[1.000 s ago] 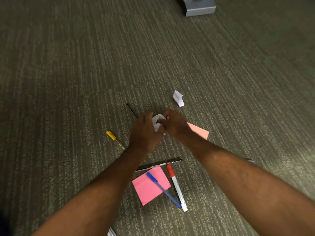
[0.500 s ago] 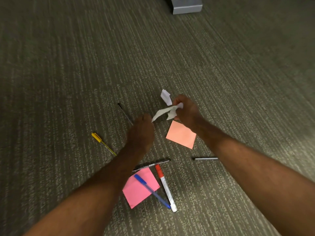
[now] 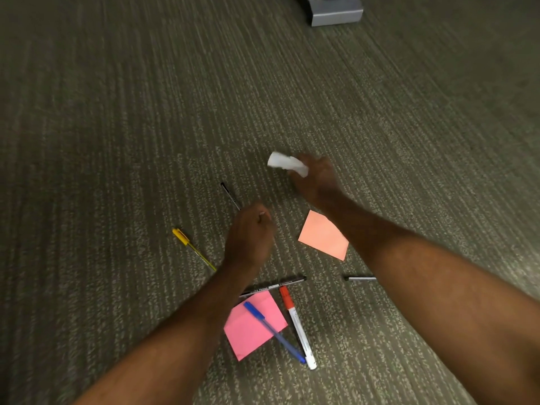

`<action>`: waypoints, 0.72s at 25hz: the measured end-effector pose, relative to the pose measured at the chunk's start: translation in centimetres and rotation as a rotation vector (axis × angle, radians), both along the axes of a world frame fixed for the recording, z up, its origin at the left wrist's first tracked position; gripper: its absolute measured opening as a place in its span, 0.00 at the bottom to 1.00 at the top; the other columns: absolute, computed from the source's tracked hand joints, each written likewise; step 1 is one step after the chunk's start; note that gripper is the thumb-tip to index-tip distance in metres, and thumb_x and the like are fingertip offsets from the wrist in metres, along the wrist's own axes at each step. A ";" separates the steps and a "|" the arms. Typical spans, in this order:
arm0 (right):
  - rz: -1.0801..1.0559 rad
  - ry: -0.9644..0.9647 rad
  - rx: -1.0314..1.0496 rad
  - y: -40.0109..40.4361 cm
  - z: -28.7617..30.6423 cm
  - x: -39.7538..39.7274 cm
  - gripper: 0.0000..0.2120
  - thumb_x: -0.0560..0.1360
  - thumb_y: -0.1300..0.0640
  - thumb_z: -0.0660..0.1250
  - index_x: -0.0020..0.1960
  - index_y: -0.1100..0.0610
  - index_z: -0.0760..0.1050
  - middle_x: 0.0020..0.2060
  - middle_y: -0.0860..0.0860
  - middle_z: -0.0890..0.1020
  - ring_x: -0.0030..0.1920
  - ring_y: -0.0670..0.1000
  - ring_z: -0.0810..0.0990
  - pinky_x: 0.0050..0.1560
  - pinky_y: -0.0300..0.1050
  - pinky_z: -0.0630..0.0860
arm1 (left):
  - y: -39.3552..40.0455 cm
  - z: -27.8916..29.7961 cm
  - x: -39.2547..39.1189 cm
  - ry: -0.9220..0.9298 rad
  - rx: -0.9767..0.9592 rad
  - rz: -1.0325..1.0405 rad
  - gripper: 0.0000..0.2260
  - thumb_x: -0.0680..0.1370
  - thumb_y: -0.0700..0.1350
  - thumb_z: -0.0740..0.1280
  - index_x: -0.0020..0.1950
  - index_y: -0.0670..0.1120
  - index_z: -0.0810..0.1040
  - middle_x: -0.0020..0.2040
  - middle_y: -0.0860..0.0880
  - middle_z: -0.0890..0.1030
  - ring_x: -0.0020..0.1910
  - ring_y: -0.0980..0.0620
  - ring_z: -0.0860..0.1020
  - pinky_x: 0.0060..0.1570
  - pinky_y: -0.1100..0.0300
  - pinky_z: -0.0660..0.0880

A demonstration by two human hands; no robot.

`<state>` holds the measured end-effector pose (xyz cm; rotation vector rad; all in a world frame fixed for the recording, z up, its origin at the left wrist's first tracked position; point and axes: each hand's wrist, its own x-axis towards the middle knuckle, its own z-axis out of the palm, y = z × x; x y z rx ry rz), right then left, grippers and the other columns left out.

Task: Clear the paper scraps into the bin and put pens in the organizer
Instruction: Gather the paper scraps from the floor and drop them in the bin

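Down near the person's knees, a pink note (image 3: 254,324) lies flat on the carpet (image 3: 117,141) with a blue pen (image 3: 273,331) across it and a red marker (image 3: 298,327) just beside it. A black pen (image 3: 273,286) touches the top edge of the pink note, and a thin grey pen (image 3: 360,278) peeks out from under the right arm. A bit further out, the left hand (image 3: 248,239) is curled into a loose fist and I cannot tell if it holds anything. A second ago both hands were together, squeezing one white scrap (image 3: 287,164); now they have come apart, and the left hand has let go and pulled back. A yellow pen (image 3: 193,248) lies to its left, and a thin black pen (image 3: 230,195) pokes out from behind it. An orange note (image 3: 323,236) lies flat between the two arms. Further out, the right hand (image 3: 314,179) has moved ahead and grips the white scrap, with its fingers closed around one end. Another small white scrap lay on the carpet right there before; now I cannot tell if it is in the hand too or hidden behind it. So one scrap is picked up, I think, but nothing is in a bin yet. Far away at the top sits a grey box (image 3: 336,11), partly cut off; I cannot tell if it is the bin or the organizer. Nothing blocks the way there, but two notes and all the pens are left on the carpet.
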<state>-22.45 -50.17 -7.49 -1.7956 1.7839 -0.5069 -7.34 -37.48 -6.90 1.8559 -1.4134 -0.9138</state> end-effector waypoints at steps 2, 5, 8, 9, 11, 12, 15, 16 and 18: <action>0.056 0.031 -0.019 0.1 -0.8 0.2 0.16 0.80 0.56 0.66 0.67 0.59 0.76 0.62 0.62 0.74 0.57 0.60 0.78 0.56 0.45 0.71 | 0.4 0.0 0.5 0.016 0.012 0.019 0.11 0.80 0.39 0.59 0.38 0.46 0.71 0.36 0.50 0.72 0.39 0.46 0.72 0.39 0.51 0.68; 0.088 0.108 -0.071 0.5 -1.0 0.5 0.13 0.81 0.61 0.63 0.64 0.61 0.77 0.60 0.62 0.73 0.53 0.61 0.79 0.55 0.53 0.76 | 0.8 0.1 1.1 0.007 0.017 0.044 0.10 0.80 0.38 0.59 0.40 0.44 0.73 0.36 0.49 0.73 0.39 0.46 0.72 0.41 0.50 0.69; 0.123 0.146 -0.055 1.1 0.3 0.3 0.14 0.81 0.61 0.63 0.64 0.63 0.75 0.60 0.62 0.75 0.54 0.62 0.79 0.56 0.56 0.76 | 1.4 0.6 1.6 0.012 0.017 0.063 0.11 0.79 0.37 0.59 0.38 0.46 0.72 0.35 0.49 0.73 0.40 0.45 0.73 0.39 0.53 0.65; 0.128 0.105 -0.051 1.3 0.8 0.0 0.13 0.80 0.62 0.63 0.63 0.63 0.75 0.57 0.61 0.78 0.53 0.60 0.79 0.54 0.55 0.76 | 1.7 1.0 1.9 0.007 0.019 0.063 0.12 0.79 0.38 0.59 0.36 0.47 0.71 0.34 0.50 0.72 0.40 0.45 0.73 0.39 0.54 0.64; 0.107 -0.004 -0.043 2.5 2.3 -0.2 0.10 0.80 0.62 0.62 0.59 0.62 0.76 0.50 0.58 0.80 0.49 0.58 0.79 0.49 0.51 0.76 | 2.4 1.8 2.7 0.003 0.027 0.062 0.13 0.78 0.41 0.57 0.34 0.49 0.68 0.32 0.53 0.70 0.39 0.43 0.74 0.39 0.51 0.66; 0.084 -0.054 -0.054 3.3 2.9 0.1 0.10 0.79 0.65 0.61 0.57 0.63 0.78 0.49 0.60 0.81 0.49 0.59 0.80 0.50 0.50 0.76 | 2.8 2.3 3.2 0.004 0.035 0.070 0.11 0.76 0.44 0.56 0.33 0.49 0.67 0.32 0.53 0.70 0.39 0.41 0.74 0.40 0.49 0.68; 0.093 -0.139 -0.069 6.2 4.6 1.1 0.13 0.74 0.76 0.56 0.50 0.74 0.79 0.49 0.70 0.82 0.52 0.66 0.82 0.51 0.43 0.73 | 4.8 4.0 4.7 -0.002 0.069 0.138 0.10 0.73 0.48 0.54 0.32 0.49 0.68 0.31 0.52 0.71 0.41 0.39 0.78 0.41 0.46 0.74; 0.128 -0.154 -0.087 7.5 5.4 1.5 0.13 0.72 0.75 0.56 0.47 0.74 0.79 0.47 0.70 0.83 0.50 0.64 0.83 0.49 0.43 0.74 | 5.8 4.6 5.1 0.007 0.082 0.157 0.11 0.72 0.49 0.54 0.32 0.49 0.68 0.31 0.52 0.72 0.41 0.38 0.79 0.41 0.45 0.75; 0.183 -0.185 -0.140 9.8 6.7 2.2 0.15 0.70 0.68 0.56 0.45 0.70 0.80 0.45 0.66 0.83 0.47 0.59 0.82 0.49 0.43 0.74 | 7.9 5.6 6.2 0.006 0.084 0.167 0.11 0.73 0.50 0.54 0.33 0.49 0.69 0.31 0.50 0.73 0.42 0.38 0.79 0.41 0.45 0.75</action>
